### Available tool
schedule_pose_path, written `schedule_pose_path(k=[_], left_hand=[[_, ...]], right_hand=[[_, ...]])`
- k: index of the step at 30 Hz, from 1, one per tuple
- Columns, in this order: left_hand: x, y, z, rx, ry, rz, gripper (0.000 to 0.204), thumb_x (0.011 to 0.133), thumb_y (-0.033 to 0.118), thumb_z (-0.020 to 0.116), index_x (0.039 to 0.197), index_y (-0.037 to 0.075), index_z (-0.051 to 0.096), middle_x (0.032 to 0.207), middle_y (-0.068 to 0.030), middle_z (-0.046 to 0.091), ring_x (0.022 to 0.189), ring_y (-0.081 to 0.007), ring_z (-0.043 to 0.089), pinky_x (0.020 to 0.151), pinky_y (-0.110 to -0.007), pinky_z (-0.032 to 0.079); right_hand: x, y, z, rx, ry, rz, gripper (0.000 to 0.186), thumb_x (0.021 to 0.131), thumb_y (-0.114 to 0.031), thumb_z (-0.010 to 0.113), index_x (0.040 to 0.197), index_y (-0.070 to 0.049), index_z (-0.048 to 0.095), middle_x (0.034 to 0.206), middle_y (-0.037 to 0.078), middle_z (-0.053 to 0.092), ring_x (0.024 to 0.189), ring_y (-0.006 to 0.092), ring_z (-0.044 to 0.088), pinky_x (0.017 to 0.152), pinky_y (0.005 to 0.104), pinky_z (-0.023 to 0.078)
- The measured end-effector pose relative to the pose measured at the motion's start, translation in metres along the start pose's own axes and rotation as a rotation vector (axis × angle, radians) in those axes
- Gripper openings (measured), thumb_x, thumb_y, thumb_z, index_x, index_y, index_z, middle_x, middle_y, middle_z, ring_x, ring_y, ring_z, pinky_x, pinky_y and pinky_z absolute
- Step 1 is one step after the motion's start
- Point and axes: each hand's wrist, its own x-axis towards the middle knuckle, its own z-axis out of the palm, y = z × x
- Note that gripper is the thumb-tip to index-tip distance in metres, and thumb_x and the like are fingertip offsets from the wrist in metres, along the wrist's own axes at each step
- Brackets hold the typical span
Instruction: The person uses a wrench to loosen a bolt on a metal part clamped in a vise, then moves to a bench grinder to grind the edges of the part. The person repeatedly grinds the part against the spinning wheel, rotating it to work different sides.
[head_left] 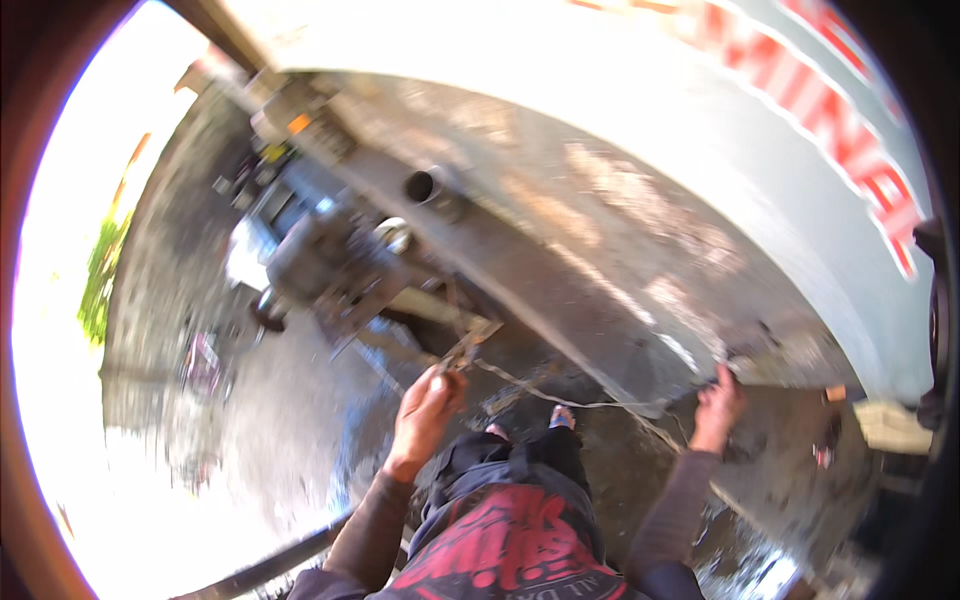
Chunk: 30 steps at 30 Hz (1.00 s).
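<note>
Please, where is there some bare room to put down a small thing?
Though blurred, the grey ledge looks bare between the dark-mouthed cylinder and the right hand. The ground also looks free to the left of the left hand, this side of the grey machine. It is crowded around that machine, and a thin cord runs between the hands.

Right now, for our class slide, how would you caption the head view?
Left hand holding a blurred metal piece; right hand near the edge of a grey worktop.

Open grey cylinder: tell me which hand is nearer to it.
Left: the left hand is below the cylinder in the picture; the right hand is farther off, lower right.
</note>
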Motion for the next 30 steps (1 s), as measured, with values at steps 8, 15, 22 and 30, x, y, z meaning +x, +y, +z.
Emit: schedule_pose_path(k=[8,15,22,30], left_hand=[[-0.066,0.022,-0.099,0.122,0.359,0.074,0.031,0.108,0.032,0.058,0.106,0.002,0.064,0.084,0.0048,0.049,0.078,-0.0082,0.043,0.074,-0.025,0.039],[-0.086,0.044,-0.221,0.364,0.662,0.105,0.026,0.101,0.026,0.066,0.103,0.000,0.066,0.088,-0.0081,0.057,0.085,-0.0215,0.053,0.079,-0.034,0.045],[-0.093,0.052,-0.335,0.433,0.711,0.094,0.024,0.096,0.020,0.071,0.107,-0.001,0.068,0.090,-0.0200,0.061,0.090,-0.0358,0.058,0.089,-0.041,0.046],[-0.074,0.031,-0.402,0.357,0.730,0.032,0.025,0.097,0.022,0.069,0.110,0.001,0.069,0.088,-0.0173,0.062,0.087,-0.0322,0.059,0.083,-0.042,0.045]], right_hand=[[-0.171,0.046,0.195,-0.804,-0.525,-0.711,0.046,0.103,-0.039,0.061,0.097,0.005,0.069,0.092,0.020,0.069,0.083,0.0332,0.065,0.078,0.0440,0.050],[-0.377,0.249,0.452,-0.839,-1.316,-0.145,0.039,0.098,-0.040,0.069,0.094,-0.002,0.072,0.072,0.001,0.061,0.062,0.0150,0.056,0.060,0.0321,0.047],[-0.417,0.325,0.535,-0.483,-0.868,0.568,0.030,0.097,-0.040,0.068,0.092,-0.013,0.058,0.062,-0.006,0.032,0.046,0.0073,0.028,0.043,0.0270,0.027],[-0.464,0.290,0.505,-0.765,-0.824,0.462,0.029,0.099,-0.039,0.069,0.093,-0.012,0.061,0.059,-0.006,0.030,0.045,0.0061,0.029,0.044,0.0272,0.029]])
